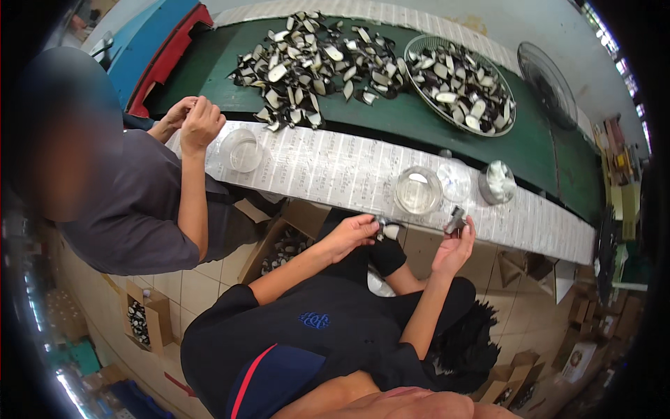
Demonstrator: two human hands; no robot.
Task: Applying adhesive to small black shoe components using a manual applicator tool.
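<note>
My left hand (pixel 347 236) is closed on a small black-and-white piece (pixel 385 229), pinched at the fingertips just in front of the table edge. My right hand (pixel 453 251) is raised a little to the right of it, its fingers round a small dark grey object (pixel 456 220) whose kind I cannot make out. Beyond my hands, a clear round container (pixel 418 190) stands on the light-covered strip (pixel 335 166). To its right are a clear shallow dish (pixel 453 181) and a clear jar with white contents (pixel 497 183).
A heap of similar black-and-white pieces (pixel 300 63) lies on the green surface (pixel 359 122), beside a full round basket (pixel 410 66). At left a co-worker (pixel 139 202) holds both hands together near another clear container (pixel 241 151). Open cardboard boxes (pixel 258 246) stand below.
</note>
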